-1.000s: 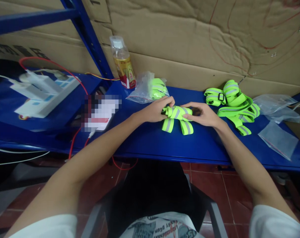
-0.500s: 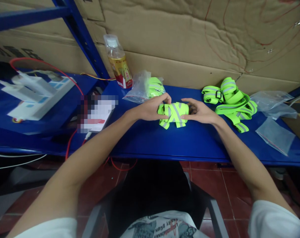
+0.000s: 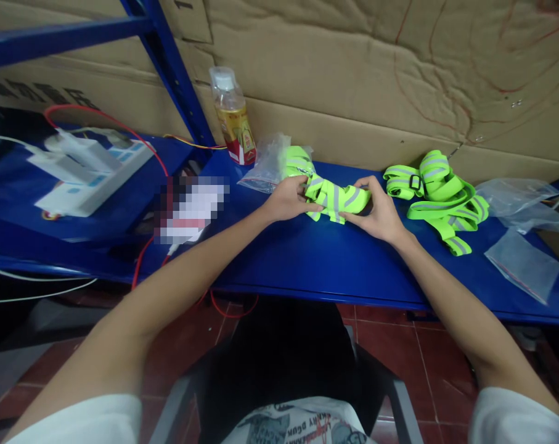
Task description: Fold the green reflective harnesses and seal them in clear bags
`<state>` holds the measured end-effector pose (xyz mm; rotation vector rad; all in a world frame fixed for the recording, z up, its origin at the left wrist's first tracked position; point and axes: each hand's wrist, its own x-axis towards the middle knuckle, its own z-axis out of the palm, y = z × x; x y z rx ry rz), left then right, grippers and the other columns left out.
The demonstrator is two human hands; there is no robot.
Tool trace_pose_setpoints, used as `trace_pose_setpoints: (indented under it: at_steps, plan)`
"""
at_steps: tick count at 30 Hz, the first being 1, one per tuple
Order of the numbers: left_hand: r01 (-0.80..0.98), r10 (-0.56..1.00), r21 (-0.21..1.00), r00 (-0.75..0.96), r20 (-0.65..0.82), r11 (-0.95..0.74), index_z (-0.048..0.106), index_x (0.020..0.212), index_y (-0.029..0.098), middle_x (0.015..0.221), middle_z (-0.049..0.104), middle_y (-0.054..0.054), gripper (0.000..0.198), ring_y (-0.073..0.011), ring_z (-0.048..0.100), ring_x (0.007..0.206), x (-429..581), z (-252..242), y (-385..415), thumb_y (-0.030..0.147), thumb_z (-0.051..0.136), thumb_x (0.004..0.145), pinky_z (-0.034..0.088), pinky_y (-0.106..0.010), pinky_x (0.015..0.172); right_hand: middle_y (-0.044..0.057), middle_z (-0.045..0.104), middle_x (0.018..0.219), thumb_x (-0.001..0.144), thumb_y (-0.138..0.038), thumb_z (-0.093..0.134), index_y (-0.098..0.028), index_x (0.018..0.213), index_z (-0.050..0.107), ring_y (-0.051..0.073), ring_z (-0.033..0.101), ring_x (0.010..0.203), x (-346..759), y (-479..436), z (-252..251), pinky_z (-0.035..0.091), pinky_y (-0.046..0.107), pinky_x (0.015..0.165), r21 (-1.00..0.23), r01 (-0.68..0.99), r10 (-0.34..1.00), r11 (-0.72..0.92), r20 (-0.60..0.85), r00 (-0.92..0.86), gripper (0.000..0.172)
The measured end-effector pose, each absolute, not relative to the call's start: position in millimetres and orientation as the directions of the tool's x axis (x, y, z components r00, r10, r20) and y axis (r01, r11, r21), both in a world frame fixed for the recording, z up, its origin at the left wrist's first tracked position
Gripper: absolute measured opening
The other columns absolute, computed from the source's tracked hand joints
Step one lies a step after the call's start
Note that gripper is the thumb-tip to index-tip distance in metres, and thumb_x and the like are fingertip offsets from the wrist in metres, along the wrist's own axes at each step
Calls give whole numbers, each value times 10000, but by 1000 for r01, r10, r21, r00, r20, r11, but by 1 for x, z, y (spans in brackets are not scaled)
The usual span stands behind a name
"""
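- Left hand: closed on the left end of the neon-green reflective strap bundle, with the thumb along its near edge and the fingers curled at the far side.
- Right hand: clamped on the right end of the same bundle, thumb at the near edge, index finger at the upper right. The two hands are apart, with the bundle between them.
- Bundle: folded, grey stripes crossing its face, located over the middle of the blue tabletop. Contact between its underside and the surface cannot be determined.
- Behind the left hand: a clear plastic bag with a green strap roll at its right end; a bottle with a gold and red label stands just beyond, near the cardboard panel.
- Right of the right hand: a loose heap of matching straps, with a black buckle on its left part. Farther right lies a flat zip bag, near other clear plastic.
- Far left: a white power strip with adapters plugged in.
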<state>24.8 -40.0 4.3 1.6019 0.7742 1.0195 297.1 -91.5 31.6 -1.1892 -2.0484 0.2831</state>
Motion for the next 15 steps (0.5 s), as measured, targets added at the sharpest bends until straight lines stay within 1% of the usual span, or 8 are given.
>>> trace_pose_setpoints:
  at_steps: [3,5,7,9,12,15]
  plan:
    - [-52,899,991,418,133,-123,700,1060,138,957,820,-77,506,-210,790,876,30,3,-42,227,999,663,652,-374,818,6,633,916,785,-647,896,-277,1210,520,182,519,653,295,-90,26,425,332,545,-534,647,813,544,527,-249,678]
    - [-74,902,993,416,118,-96,718,1091,129,1020,827,-98,503,-217,796,926,32,3,-43,184,981,666,652,-402,879,-10,625,871,808,-605,878,-284,1222,509,181,510,625,295,-89,22,427,336,534,-540,643,815,544,522,-251,641]
    - [-61,899,991,417,130,-116,722,1066,129,1037,823,-99,509,-218,789,930,33,4,-45,153,984,630,641,-414,896,-13,640,870,826,-538,857,-286,1221,511,186,530,625,295,-88,18,448,345,550,-517,653,807,554,527,-268,582]
    - [-1,887,984,433,162,-179,728,1032,133,1022,812,-82,526,-213,770,912,32,8,-48,165,1007,588,622,-409,886,4,680,935,843,-459,823,-282,1216,525,206,593,680,296,-88,16,490,362,600,-466,669,782,579,550,-293,509]
    - [54,862,963,461,209,-262,757,1078,147,1023,794,-59,610,-201,733,920,32,16,-54,263,1051,556,589,-393,887,43,726,1049,862,-377,766,-272,1245,546,267,691,830,297,-88,14,557,406,704,-386,700,745,600,587,-316,454]
    - [27,884,969,417,211,-244,785,1138,167,1068,786,-60,678,-190,705,946,34,19,-57,353,1065,549,559,-368,878,80,755,1106,891,-327,720,-263,1278,553,322,745,960,298,-89,12,604,462,810,-319,717,699,619,640,-319,426]
